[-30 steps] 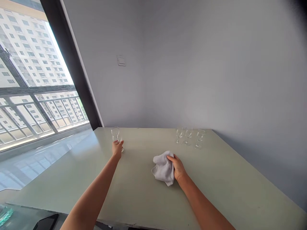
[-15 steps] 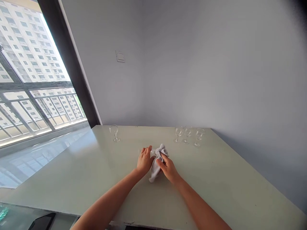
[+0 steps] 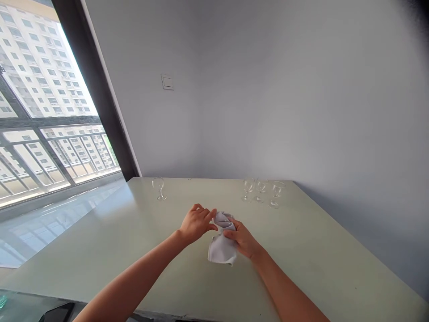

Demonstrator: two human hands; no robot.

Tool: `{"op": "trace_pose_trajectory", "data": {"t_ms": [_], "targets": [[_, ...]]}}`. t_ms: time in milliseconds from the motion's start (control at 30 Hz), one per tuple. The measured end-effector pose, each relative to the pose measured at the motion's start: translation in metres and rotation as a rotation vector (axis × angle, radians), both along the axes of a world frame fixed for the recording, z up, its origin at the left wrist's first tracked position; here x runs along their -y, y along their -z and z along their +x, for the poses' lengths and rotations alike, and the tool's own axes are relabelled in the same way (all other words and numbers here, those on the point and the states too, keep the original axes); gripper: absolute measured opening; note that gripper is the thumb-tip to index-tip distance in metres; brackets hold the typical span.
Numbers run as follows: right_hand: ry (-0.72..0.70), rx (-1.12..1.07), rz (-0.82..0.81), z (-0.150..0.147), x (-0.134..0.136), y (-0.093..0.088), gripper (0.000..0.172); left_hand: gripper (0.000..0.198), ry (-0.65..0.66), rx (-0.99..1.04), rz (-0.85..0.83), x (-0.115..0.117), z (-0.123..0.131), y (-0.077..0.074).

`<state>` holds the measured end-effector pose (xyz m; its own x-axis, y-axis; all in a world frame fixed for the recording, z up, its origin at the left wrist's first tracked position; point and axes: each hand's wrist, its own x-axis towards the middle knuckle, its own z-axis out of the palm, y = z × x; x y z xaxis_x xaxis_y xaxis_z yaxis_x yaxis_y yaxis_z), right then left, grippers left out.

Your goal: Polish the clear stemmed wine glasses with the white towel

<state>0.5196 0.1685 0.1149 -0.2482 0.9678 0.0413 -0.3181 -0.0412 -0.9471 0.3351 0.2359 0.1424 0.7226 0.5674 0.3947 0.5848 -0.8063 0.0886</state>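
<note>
Since a second ago, we have brought a glass from near the far-left corner to the cloth, so the two now meet, well in from the edges of the surface. Our right hand pinches the cloth. Our left hand has thumb and fingers parted beside it; we cannot tell whether they grip the glass, mostly hidden. Three glasses stand near the far-right corner.

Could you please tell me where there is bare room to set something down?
The pale green tabletop is bare right of the right hand, left of the left hand, and, farther back, between one clear stemmed glass and three similar glasses. It is crowded around those three, and centrally, where the hands flank the white cloth.
</note>
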Motion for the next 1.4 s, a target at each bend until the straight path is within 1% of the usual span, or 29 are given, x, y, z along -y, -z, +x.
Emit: {"op": "trace_pose_trajectory", "data": {"t_ms": [67,133,167,200,233,300,367,400,433,467,500,567,633,667,700,733,833,867,900,933,967,1033,1067,1133,1200,1267,1333,1367,1400], "targets": [[-0.067,0.122,0.061,0.002,0.002,0.000,0.036,0.042,0.016,-0.060,-0.312,-0.004,-0.006,-0.008],[-0.121,0.224,0.106,0.001,0.001,0.003,0.029,0.046,0.088,-0.161,-0.684,-0.006,-0.011,-0.014],[-0.135,0.244,0.114,0.000,0.000,0.005,0.027,0.049,0.116,-0.195,-0.809,-0.005,-0.013,-0.016],[-0.129,0.239,0.105,-0.002,-0.002,0.007,0.026,0.049,0.116,-0.197,-0.844,-0.004,-0.014,-0.016],[-0.099,0.208,0.079,-0.003,-0.004,0.009,0.027,0.048,0.087,-0.171,-0.778,-0.002,-0.014,-0.015],[-0.002,0.079,-0.005,-0.005,-0.007,0.013,0.030,0.044,0.003,-0.091,-0.446,0.002,-0.010,-0.009],[0.070,-0.059,-0.078,-0.004,-0.008,0.013,0.034,0.043,-0.030,-0.058,-0.128,0.005,-0.004,-0.002],[0.083,-0.098,-0.088,-0.003,-0.007,0.012,0.036,0.042,-0.026,-0.063,-0.050,0.005,-0.002,0.000],[0.078,-0.100,-0.075,-0.002,-0.005,0.010,0.037,0.041,-0.023,-0.070,-0.036,0.005,-0.001,0.001],[0.059,-0.063,-0.045,0.000,-0.003,0.008,0.037,0.039,-0.030,-0.070,-0.079,0.003,-0.001,0.001],[0.027,0.002,-0.003,0.001,-0.001,0.005,0.035,0.038,-0.035,-0.074,-0.177,0.000,-0.002,-0.001],[-0.056,0.165,0.092,0.004,0.002,0.002,0.029,0.038,0.000,-0.117,-0.499,-0.006,-0.009,-0.008],[-0.077,0.299,0.162,0.004,0.002,0.002,0.021,0.042,0.087,-0.187,-0.823,-0.010,-0.016,-0.013],[-0.059,0.339,0.184,0.004,0.000,0.004,0.018,0.044,0.119,-0.208,-0.898,-0.010,-0.018,-0.014],[-0.027,0.357,0.189,0.003,-0.002,0.006,0.017,0.045,0.121,-0.203,-0.879,-0.010,-0.019,-0.013],[0.012,0.349,0.174,0.002,-0.004,0.009,0.018,0.042,0.097,-0.172,-0.767,-0.008,-0.019,-0.011],[0.095,0.185,0.062,0.001,-0.009,0.017,0.027,0.035,-0.002,-0.059,-0.226,-0.002,-0.013,0.002],[0.100,0.128,0.033,0.001,-0.008,0.018,0.029,0.034,-0.016,-0.045,-0.108,0.000,-0.011,0.006],[0.087,0.101,0.026,0.002,-0.008,0.018,0.031,0.035,-0.018,-0.043,-0.058,0.002,-0.009,0.008],[0.056,0.121,0.044,0.002,-0.007,0.017,0.031,0.034,-0.023,-0.041,-0.074,0.002,-0.008,0.009],[0.030,0.184,0.086,0.003,-0.006,0.016,0.030,0.034,-0.036,-0.030,-0.148,0.002,-0.009,0.009],[0.045,0.383,0.220,0.006,-0.007,0.015,0.026,0.037,-0.068,0.010,-0.440,0.000,-0.011,0.007],[0.088,0.490,0.296,0.008,-0.009,0.016,0.024,0.039,-0.074,0.041,-0.625,-0.001,-0.013,0.005],[0.220,0.689,0.432,0.015,-0.014,0.019,0.030,0.043,-0.050,0.126,-0.958,-0.004,-0.016,0.003],[0.396,0.874,0.521,0.025,-0.021,0.024,0.038,0.045,-0.035,0.234,-1.132,-0.006,-0.017,0.005],[0.621,1.040,0.603,0.034,-0.024,0.028,0.042,0.044,-0.103,0.319,-1.135,-0.007,-0.016,0.009],[0.805,1.164,0.730,0.037,-0.022,0.026,0.045,0.039,-0.240,0.324,-1.045,-0.007,-0.014,0.014],[0.839,1.211,0.812,0.034,-0.019,0.023,0.045,0.036,-0.306,0.298,-0.972,-0.007,-0.013,0.015],[0.819,1.253,0.898,0.030,-0.015,0.020,0.043,0.031,-0.356,0.256,-0.879,-0.007,-0.011,0.016]]}}
